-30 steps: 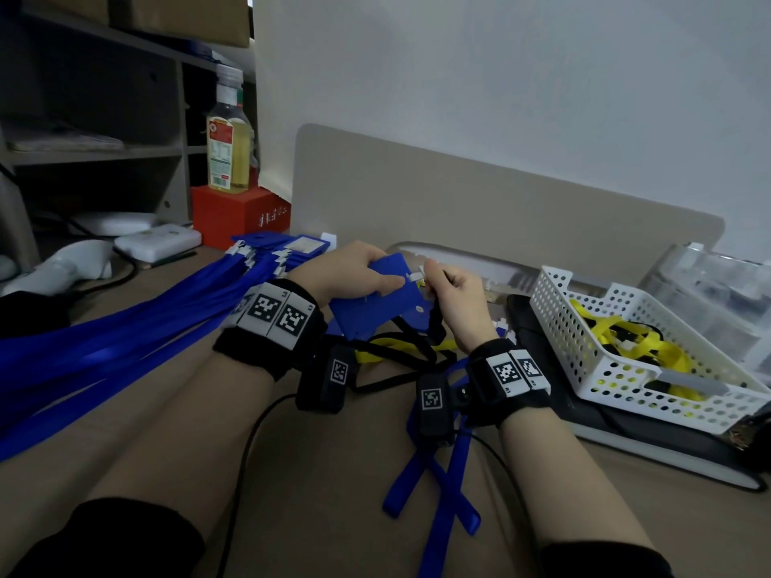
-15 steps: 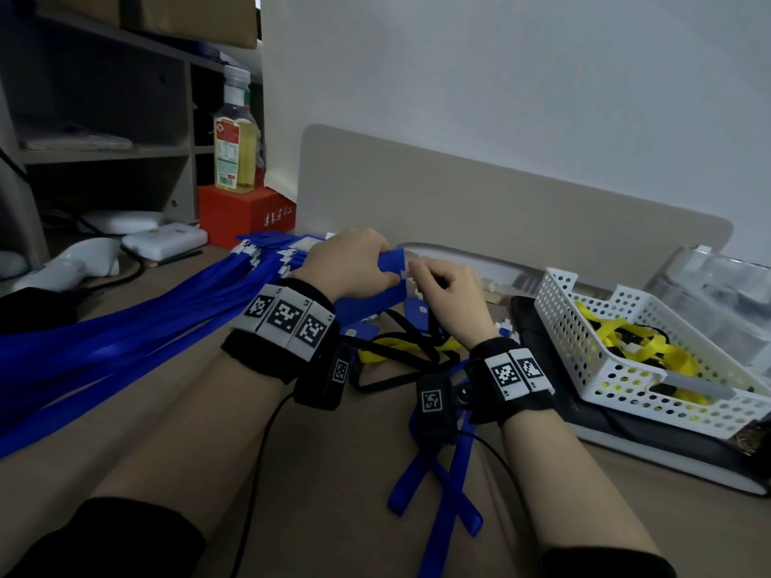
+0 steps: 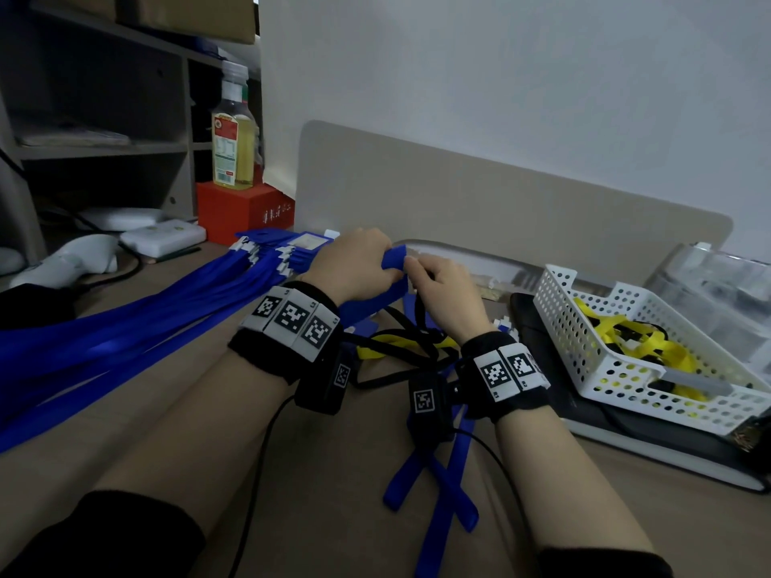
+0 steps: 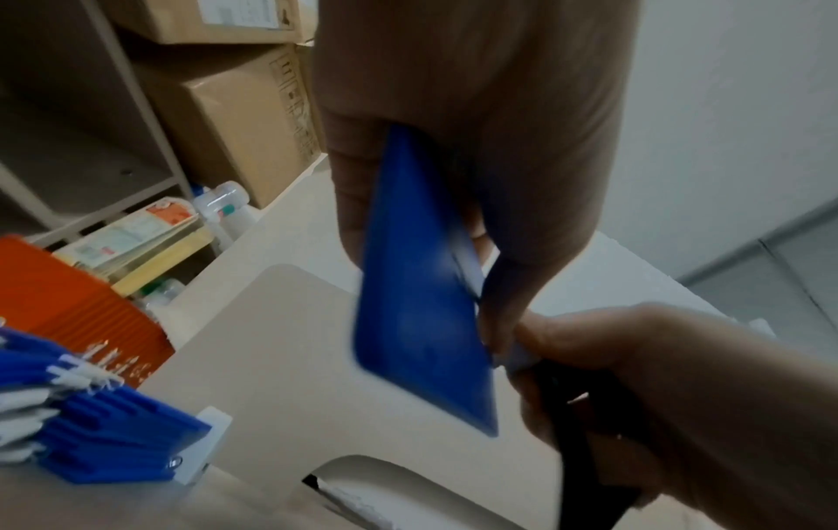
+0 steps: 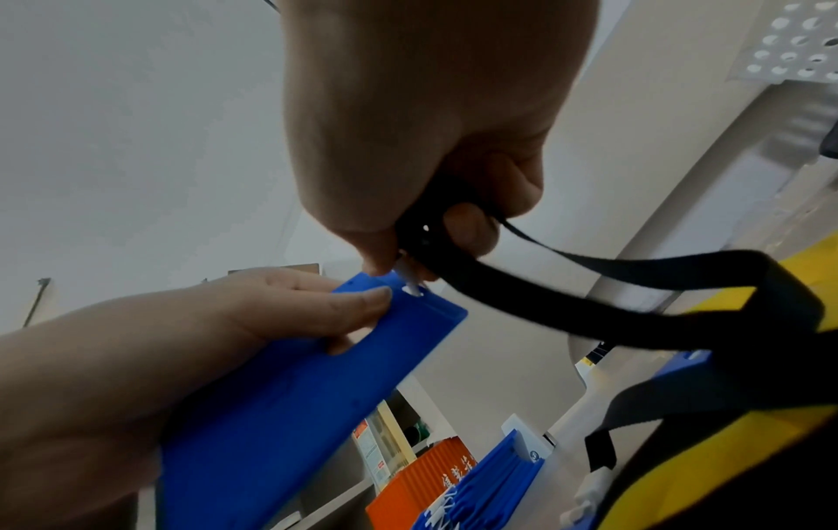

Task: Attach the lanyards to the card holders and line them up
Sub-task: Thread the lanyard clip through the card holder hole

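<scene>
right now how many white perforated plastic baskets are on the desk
1. The white perforated plastic basket sits at the right of the desk on a flat dark slab, holding yellow and black lanyards. Its corner shows in the right wrist view. No other is visible.

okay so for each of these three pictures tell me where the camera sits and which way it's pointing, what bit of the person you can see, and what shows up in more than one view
Head: on the head, facing forward and down at the desk; both forearms, left hand and right hand show.
Left wrist: along the left hand toward the shelves; its fingers grip the blue card holder.
Right wrist: along the right hand, facing up and leftward; it pinches the black lanyard clip at the holder's slot.
Shared: both hands and the card holder appear in all three; the orange box too.
</scene>
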